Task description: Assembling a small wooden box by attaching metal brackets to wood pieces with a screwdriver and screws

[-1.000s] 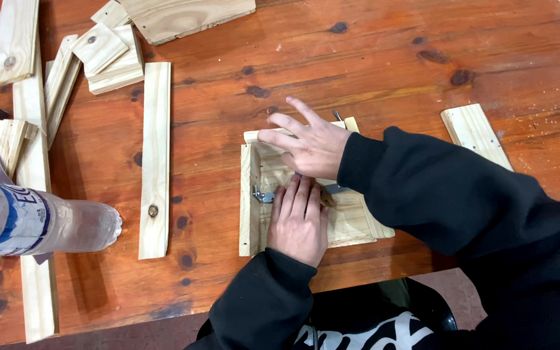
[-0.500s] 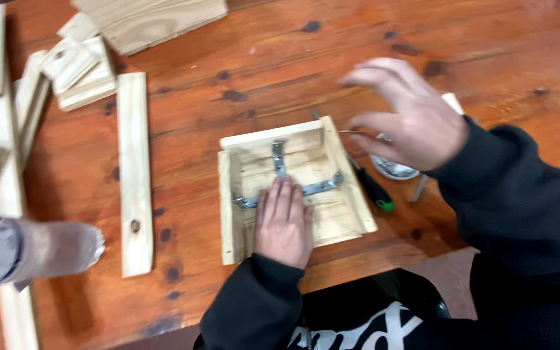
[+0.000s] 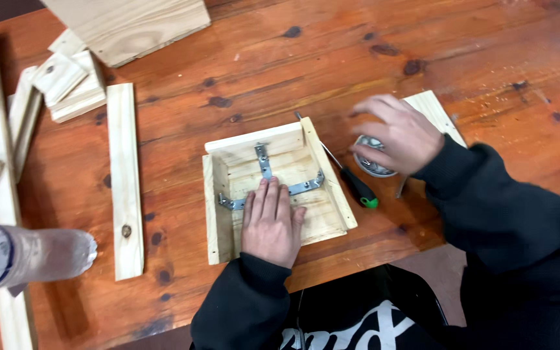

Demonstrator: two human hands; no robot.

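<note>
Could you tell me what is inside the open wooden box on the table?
Inside the wooden box are metal brackets fixed across its floor and back wall. The left hand lies flat on the floor, covering part of the long bracket and whatever lies beneath the palm.

Pale pine tray [image 3: 220,214] with grey metal brackets [image 3: 264,162], green-tipped black screwdriver [image 3: 358,189], knotty reddish-brown table [image 3: 332,58].

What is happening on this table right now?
A person in a black top works on a small wooden box on a reddish wood table. The left hand lies flat inside the box, touching metal brackets fixed there. The right hand reaches over a small round tin to the right. A screwdriver lies between box and tin. Loose wood strips lie to the left.
</note>
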